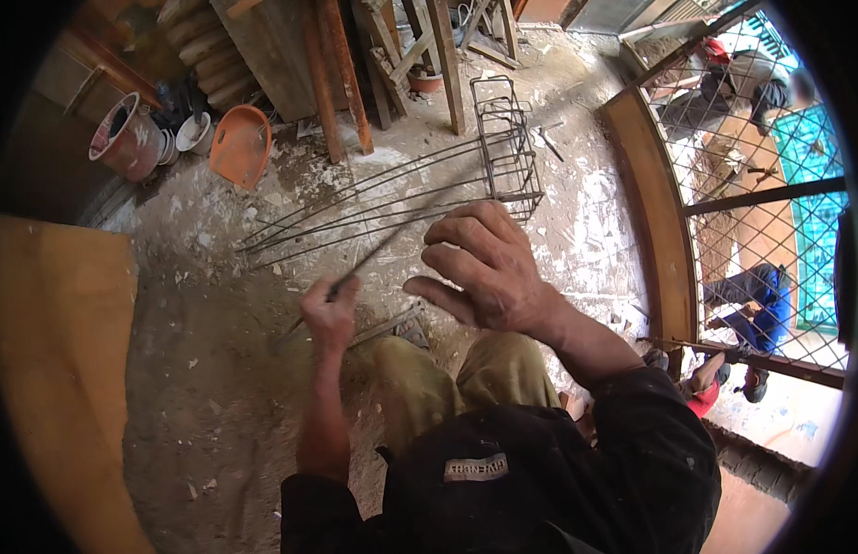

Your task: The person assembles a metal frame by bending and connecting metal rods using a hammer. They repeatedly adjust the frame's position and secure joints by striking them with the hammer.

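My left hand [329,312] is closed around a thin dark rod [384,242], blurred by motion, which slants up to the right. My right hand [484,268] is raised in front of my knees, fingers curved and apart, with nothing visible in it. The rod's far end passes near or behind the right hand; whether they touch, I cannot tell. Beyond both hands a rebar cage [485,148] lies on the floor, square stirrups bunched at its right end. Its long bars [355,191] run out to the left.
A pincer-like tool [551,143] lies right of the cage. Wooden planks [341,78], an orange plastic piece [240,148] and a bucket [126,138] stand at the back. A tan sheet [60,369] is at left. Behind a mesh grille [761,189] at right are other people.
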The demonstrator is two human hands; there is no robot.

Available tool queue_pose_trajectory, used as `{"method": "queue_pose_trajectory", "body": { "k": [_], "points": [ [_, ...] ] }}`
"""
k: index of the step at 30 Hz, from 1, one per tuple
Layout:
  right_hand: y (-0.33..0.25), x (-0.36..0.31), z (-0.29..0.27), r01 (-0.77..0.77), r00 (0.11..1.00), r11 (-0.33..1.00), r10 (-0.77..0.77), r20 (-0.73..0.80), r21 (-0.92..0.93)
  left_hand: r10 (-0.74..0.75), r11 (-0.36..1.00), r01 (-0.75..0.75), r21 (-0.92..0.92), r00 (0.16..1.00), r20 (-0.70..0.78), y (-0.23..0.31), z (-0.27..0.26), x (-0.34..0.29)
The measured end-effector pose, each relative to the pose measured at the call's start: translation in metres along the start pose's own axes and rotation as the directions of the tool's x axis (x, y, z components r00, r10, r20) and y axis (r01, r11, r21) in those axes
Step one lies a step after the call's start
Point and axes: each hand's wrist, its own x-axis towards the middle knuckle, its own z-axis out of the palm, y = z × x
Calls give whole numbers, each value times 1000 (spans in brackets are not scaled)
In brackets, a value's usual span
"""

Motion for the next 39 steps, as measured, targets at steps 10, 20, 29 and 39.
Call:
{"method": "queue_pose_trajectory", "body": {
  "k": [10, 20, 29, 39],
  "points": [
    [-10, -155, 133, -535, 656, 844, 439, 614, -33, -165, 778, -193, -597, 855, -492, 28, -25, 48],
    [170, -230, 182, -583, 466, 782, 544, 698, -220, -658, 620, -73, -782, 496, -567, 15, 37, 132],
    [298, -261, 217, -602, 368, 787, 420, 830, -132, -866, 490, 197, -849, 222, -449, -173, 76, 215],
    [341, -289, 295, -714, 298, 662, 581, 757, -228, -862, 477, 308, -823, 346, -371, -296, 128, 324]
  ]
}}
